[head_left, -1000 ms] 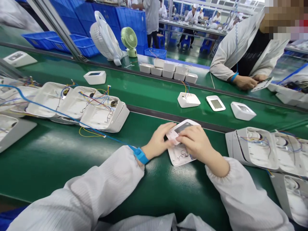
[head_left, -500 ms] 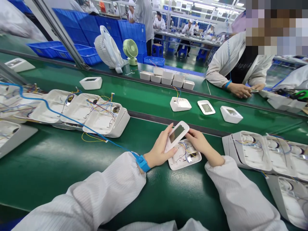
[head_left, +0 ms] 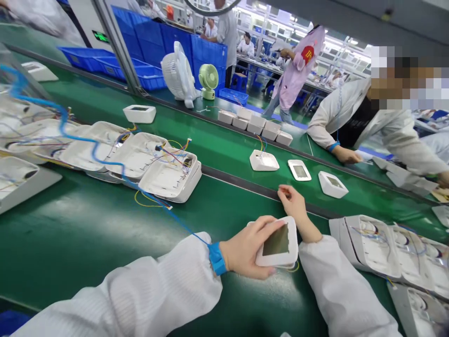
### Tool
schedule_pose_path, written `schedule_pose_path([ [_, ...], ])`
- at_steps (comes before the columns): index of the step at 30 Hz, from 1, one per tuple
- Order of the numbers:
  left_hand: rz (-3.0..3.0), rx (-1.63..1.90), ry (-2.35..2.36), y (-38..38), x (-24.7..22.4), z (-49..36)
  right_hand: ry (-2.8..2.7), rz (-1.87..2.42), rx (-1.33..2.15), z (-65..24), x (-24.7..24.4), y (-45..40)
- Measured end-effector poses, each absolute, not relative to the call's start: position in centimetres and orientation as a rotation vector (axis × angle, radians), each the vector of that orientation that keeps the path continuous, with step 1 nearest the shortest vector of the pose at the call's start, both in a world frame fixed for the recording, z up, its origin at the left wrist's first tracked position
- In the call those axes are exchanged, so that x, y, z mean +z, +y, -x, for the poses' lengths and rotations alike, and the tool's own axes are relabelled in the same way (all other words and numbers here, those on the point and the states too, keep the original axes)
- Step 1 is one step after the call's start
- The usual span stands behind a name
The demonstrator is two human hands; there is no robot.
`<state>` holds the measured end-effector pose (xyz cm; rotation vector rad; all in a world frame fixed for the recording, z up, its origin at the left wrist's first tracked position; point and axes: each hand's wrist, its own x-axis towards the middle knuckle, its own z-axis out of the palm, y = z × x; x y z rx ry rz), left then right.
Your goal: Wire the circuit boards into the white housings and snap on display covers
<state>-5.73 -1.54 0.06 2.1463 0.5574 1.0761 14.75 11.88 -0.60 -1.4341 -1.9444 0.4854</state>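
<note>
My left hand is closed on a white front cover with a grey screen, thumb along its lower edge and fingers over its top. Beneath the cover shows the edge of a white housing, mostly hidden, with a yellow wire sticking out at the lower right. At the dark edge strip of the belt, my right hand is raised with loosely bent fingers and nothing visible in them. Beyond it on the green belt lie another screen cover, a white housing with wires and a white unit with a screen.
Open white housings with wires are lined up at left, and more housings at right. A blue wrist cord crosses the table. Across the belt are a white fan, a green fan and a co-worker's hand.
The screen cover has gone from tilted above the open housing to lying over it, nearer me. My right hand has left the cover and moved up to the belt's edge.
</note>
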Motion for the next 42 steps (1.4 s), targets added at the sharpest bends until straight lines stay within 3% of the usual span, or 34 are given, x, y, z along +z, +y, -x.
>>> schedule_pose_path([
  [8, -2.077, 1.192, 0.549, -1.1, -0.9, 5.6, -2.186, 1.310, 0.201, -9.1, -1.3, 21.4],
  [15, -2.095, 1.228, 0.540, -0.7, -1.0, 5.6, -2.281, 1.101, 0.122, -8.7, -1.3, 18.3],
  [23, -2.121, 1.203, 0.521, -0.8, -0.7, 5.8, -2.480, 0.420, 0.423, -4.7, -0.1, 13.2],
  [26, -2.102, 1.210, 0.534, -0.8, -0.6, 5.7, -2.398, 0.591, 0.308, -5.4, -0.2, 14.5],
  [30, -2.102, 1.240, 0.521, -0.8, -0.6, 5.5, -2.062, 1.344, 0.041, -9.6, -0.3, 19.9],
  [33, -2.117, 1.223, 0.521, -0.7, -0.6, 5.5, -1.754, 1.880, 0.253, -12.9, -0.6, 23.1],
  [42, -2.100, 1.208, 0.544, -0.8, -0.2, 5.5, -1.606, 1.708, 0.880, -13.8, -0.7, 22.3],
])
